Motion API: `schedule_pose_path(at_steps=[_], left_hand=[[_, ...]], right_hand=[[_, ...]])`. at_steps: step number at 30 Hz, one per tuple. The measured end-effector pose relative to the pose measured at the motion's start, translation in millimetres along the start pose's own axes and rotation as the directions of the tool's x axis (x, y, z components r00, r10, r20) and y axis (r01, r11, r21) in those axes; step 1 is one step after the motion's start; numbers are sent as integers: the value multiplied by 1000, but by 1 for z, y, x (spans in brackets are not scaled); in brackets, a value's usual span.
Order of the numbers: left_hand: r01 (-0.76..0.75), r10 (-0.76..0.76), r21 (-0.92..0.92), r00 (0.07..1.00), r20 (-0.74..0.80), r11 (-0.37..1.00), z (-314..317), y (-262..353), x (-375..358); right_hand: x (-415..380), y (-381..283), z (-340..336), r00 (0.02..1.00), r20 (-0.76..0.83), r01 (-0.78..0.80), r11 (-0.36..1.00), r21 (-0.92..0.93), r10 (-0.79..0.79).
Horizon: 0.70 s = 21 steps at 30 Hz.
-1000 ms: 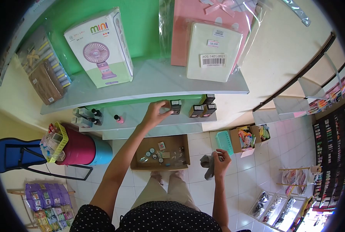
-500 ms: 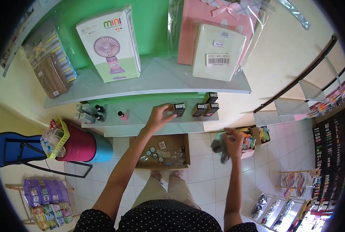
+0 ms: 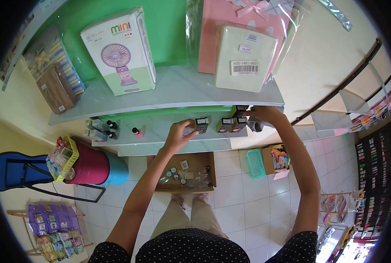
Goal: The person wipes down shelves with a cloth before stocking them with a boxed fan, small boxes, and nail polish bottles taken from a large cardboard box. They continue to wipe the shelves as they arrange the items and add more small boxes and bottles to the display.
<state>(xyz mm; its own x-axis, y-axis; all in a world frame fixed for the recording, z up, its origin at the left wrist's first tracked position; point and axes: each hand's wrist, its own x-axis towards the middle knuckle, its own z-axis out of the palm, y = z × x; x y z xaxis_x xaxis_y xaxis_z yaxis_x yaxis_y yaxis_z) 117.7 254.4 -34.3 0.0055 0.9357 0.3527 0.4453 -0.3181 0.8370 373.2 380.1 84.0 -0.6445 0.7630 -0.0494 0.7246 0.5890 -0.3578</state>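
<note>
On the lower grey shelf (image 3: 160,128), my left hand (image 3: 178,135) has its fingers closed on a small black box (image 3: 201,125). Two more small dark boxes stand to its right, a front one (image 3: 225,125) and one beside it (image 3: 239,124), with another behind them. My right hand (image 3: 264,115) reaches over the shelf's right end, its fingertips near the rear boxes. A grey cloth (image 3: 256,126) hangs from this hand. A pink nail polish bottle (image 3: 137,132) stands left of my left hand.
Above is a shelf (image 3: 173,90) with a mini fan box (image 3: 121,57) and a pale box (image 3: 246,57). On the floor are an open cardboard box (image 3: 195,184), a teal basket (image 3: 255,164) and bins (image 3: 90,162) at left.
My right hand has moved up from above the floor to the shelf's right end, taking the grey cloth along. The teal basket is now uncovered. My left hand stays at the black box.
</note>
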Motion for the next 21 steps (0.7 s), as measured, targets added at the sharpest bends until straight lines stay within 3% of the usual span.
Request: schedule_pose_path(at_steps=[1,3,6,8,12,14,21], left_hand=[[0,0,-22,1000,-4,1000,0,0,0],[7,-7,-16,1000,-7,1000,0,0,0],[6,-6,-3,1000,-13,1000,2,-2,-1],[-2,2,7,1000,-20,1000,3,-2,0],[13,-13,-8,1000,-3,1000,8,1,3],[26,-26,-23,1000,4,999,10,6,5],[33,-33,-15,999,24,999,11,10,7]], right_hand=[[2,-5,-3,994,67,-86,995,58,82],[8,-1,1,989,122,-87,996,-3,87],[14,10,12,999,-1,-46,998,44,46],[16,9,10,995,-24,-90,968,232,99],[33,9,19,996,-84,7,989,148,5],[38,5,27,978,-203,39,999,-17,-42],[79,-13,16,978,-200,65,998,-15,-66]])
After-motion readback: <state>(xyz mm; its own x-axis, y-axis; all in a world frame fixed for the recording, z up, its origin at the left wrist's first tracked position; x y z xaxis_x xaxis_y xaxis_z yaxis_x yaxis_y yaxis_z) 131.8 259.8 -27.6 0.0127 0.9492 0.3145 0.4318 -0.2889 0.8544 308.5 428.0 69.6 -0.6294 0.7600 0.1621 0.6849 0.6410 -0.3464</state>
